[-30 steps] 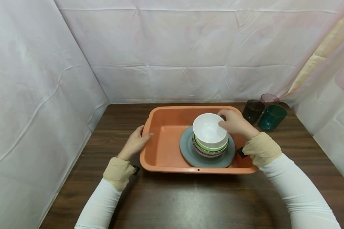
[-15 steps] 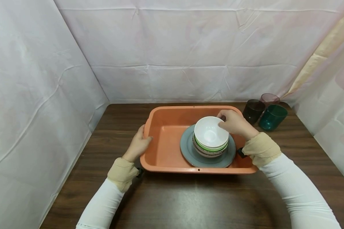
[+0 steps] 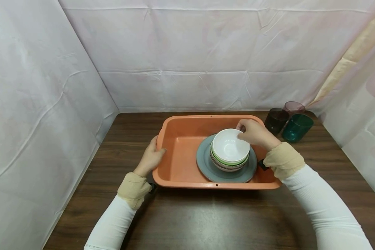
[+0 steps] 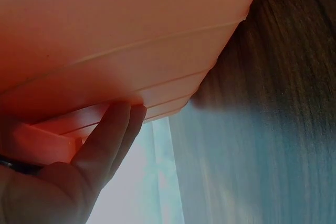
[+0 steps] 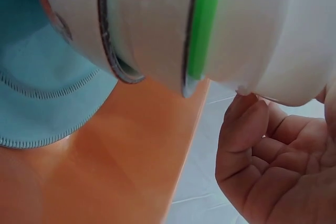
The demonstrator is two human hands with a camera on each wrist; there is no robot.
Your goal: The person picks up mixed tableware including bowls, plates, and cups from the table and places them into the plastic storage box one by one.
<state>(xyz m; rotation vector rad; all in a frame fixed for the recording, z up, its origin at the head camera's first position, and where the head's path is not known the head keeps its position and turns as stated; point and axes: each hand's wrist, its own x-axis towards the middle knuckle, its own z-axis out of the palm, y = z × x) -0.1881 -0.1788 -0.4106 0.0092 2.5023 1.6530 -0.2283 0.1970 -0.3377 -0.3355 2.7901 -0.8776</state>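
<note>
My right hand (image 3: 255,133) pinches the rim of a white bowl (image 3: 229,146), with the thumb inside the rim and the fingers outside. That bowl sits on top of a stack, over a green-rimmed bowl (image 3: 228,162) and dark-rimmed patterned bowls (image 3: 226,169). Under the stack lies a blue-grey plate (image 3: 206,166), inside an orange plastic basin (image 3: 181,163). At the basin's left end my left hand (image 3: 150,157) grips the rim, thumb over the top. In the left wrist view its fingers (image 4: 107,135) press against the basin's outer wall (image 4: 131,61).
Beyond the basin's right end stand three tumblers: a dark brown one (image 3: 276,120), a teal one (image 3: 297,127) and a pinkish one (image 3: 294,107). Pale cloth (image 3: 187,52) hangs behind and at both sides of the brown wooden table (image 3: 187,218).
The white bowl has come down slightly and to the right into the stack, still pinched by my right hand. My left hand has shifted a little to the right on the basin's rim.
</note>
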